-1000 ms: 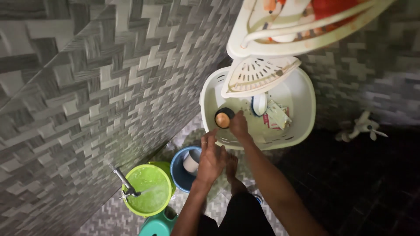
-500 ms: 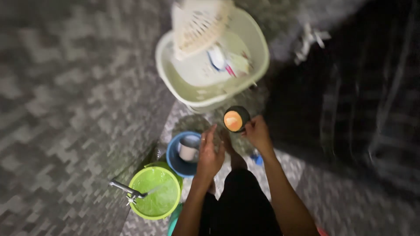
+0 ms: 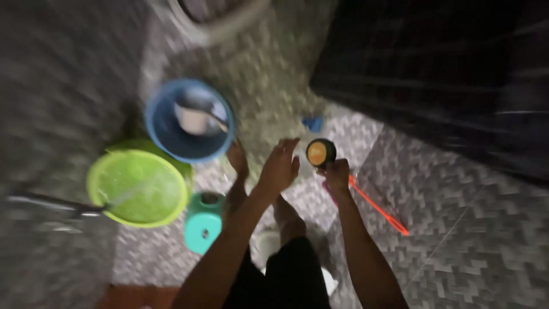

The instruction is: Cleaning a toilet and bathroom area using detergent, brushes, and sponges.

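Two hands show near the middle of the frame, above a tiled floor. Right hand is closed around the lower edge of a small round dark cup, whose orange inside faces the camera; the cup sits just right of centre. Left hand is open, fingers spread and pointing up the frame, holding nothing, and it lies just beside the cup without touching it.

Left of the hands stands a blue bucket with a pale mug inside it. Below and left of that is a green bucket, full of water, with a metal tap reaching in from the left edge. A teal stool stands just below the green bucket's right side. Bare feet show below the hands, one close to the blue bucket. An orange stick lies on the tiles, slanting down to the right from under the right hand. A small blue thing lies on the floor above the cup; blur hides what it is. At the top edge, part of a white basket shows.
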